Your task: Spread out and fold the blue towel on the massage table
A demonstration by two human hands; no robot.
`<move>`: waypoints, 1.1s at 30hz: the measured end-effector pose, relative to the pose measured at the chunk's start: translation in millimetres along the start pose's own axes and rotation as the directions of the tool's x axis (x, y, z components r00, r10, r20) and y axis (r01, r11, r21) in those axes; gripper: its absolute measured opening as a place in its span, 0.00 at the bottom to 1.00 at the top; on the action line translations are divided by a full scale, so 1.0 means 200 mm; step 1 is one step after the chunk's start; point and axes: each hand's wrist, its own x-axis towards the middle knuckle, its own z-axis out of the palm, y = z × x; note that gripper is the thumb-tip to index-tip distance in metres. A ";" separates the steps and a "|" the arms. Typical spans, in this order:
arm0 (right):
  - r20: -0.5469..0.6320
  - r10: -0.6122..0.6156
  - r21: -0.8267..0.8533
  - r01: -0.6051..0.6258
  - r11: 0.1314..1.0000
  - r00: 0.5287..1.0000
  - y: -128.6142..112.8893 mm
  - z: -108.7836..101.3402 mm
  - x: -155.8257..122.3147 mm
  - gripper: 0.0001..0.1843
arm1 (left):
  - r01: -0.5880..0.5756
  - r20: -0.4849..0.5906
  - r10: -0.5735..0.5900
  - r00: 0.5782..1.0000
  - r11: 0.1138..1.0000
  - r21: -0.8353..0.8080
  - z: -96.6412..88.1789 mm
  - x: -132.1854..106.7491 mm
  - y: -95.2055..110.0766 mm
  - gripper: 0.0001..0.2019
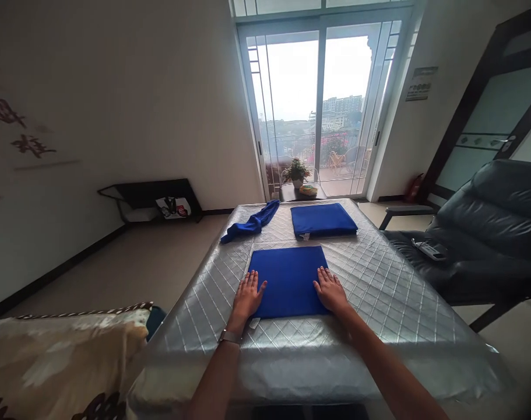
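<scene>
A blue cloth, folded into a flat square, lies on the silver quilted table cover. On its left edge rests my left hand, palm down with the fingers stretched out. My right hand lies flat on the right edge, fingers extended and thumb pointing inward. A small white tag sticks out at the near left corner. Farther back is a thicker folded stack of blue cloth. To its left lies a crumpled, twisted blue cloth.
Right of the table stands a black leather armchair with a remote-like device on its seat. A patterned blanket covers something at the lower left. Beyond the table, a potted plant stands before the sliding glass door.
</scene>
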 end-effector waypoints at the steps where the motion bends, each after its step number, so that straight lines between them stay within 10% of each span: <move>1: 0.008 0.002 -0.004 -0.002 1.000 1.000 0.00 -0.01 0.01 0.36 | -0.002 -0.003 0.002 1.000 1.000 -0.002 0.00 0.00 0.00 0.40; 24: -0.065 -0.019 0.020 0.020 1.000 0.998 0.01 0.02 0.27 0.36 | 0.015 -0.135 -0.010 0.991 0.999 0.034 0.01 0.01 -0.02 0.41; 33: -0.068 -0.038 0.001 0.038 0.999 0.997 0.03 0.04 0.28 0.36 | -0.401 -0.031 0.400 0.916 0.911 -0.093 -0.07 0.19 0.72 0.36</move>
